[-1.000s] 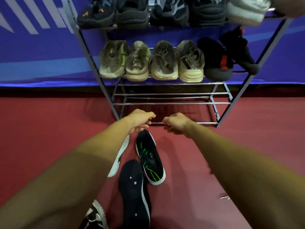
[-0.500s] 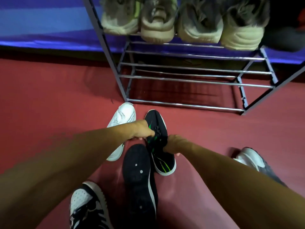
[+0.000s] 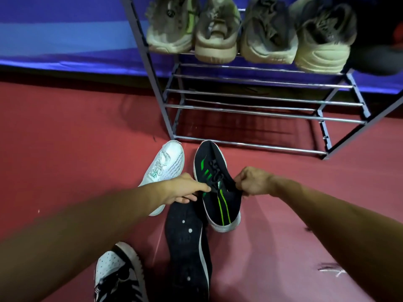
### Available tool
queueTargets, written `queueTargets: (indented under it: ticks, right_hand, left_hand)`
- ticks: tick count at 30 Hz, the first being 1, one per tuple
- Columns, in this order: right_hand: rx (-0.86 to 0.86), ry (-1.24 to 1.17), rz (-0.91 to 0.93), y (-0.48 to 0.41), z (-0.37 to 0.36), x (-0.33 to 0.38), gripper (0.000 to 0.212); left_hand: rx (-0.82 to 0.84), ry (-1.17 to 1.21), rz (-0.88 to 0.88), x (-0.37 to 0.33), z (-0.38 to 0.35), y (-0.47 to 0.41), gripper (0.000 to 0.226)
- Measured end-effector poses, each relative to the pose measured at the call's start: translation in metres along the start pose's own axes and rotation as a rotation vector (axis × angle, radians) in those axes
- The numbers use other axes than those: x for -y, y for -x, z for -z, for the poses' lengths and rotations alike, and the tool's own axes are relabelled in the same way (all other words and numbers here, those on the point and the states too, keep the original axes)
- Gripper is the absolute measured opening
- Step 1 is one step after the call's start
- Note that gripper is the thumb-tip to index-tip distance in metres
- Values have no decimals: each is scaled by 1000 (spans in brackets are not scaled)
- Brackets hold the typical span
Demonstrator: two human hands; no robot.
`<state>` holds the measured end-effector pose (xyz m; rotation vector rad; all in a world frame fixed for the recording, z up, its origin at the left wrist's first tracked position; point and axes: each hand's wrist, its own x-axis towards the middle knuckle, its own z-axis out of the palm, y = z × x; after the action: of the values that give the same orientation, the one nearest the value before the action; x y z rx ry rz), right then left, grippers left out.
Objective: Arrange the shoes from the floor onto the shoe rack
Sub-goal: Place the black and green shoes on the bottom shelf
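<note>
A black shoe with green stripes point(image 3: 218, 205) lies on the red floor in front of the metal shoe rack point(image 3: 261, 112). My left hand point(image 3: 185, 189) pinches its left collar edge and my right hand point(image 3: 253, 182) grips its right collar edge. A white sneaker point(image 3: 168, 168) rests just left of it, partly under my left arm. A black shoe turned sole up point(image 3: 187, 247) lies below it. A black-and-white sneaker point(image 3: 115, 275) sits at the bottom left. The rack's two lowest tiers hold nothing.
Several beige and grey sneakers point(image 3: 246, 33) fill the rack tier above, with a dark shoe point(image 3: 377, 62) at its right end. A blue wall panel point(image 3: 65, 35) runs behind. Red floor stretches left and right of the shoes.
My hands dropped from the rack's front bar down to the green-striped black shoe and closed on its collar. The view tilted down and moved closer to the floor.
</note>
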<state>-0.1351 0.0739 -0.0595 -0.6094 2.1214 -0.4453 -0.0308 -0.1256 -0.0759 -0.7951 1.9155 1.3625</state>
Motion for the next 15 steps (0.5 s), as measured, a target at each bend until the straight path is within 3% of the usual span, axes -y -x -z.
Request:
queueTargets:
  ticks: [5, 15]
  right_hand:
    - [0, -193, 109, 20, 11, 10, 34]
    - [-174, -373, 248, 31, 28, 48, 29]
  left_hand:
    - [126, 83, -18, 1, 9, 17, 28]
    - [146, 370, -168, -15, 55, 34, 34]
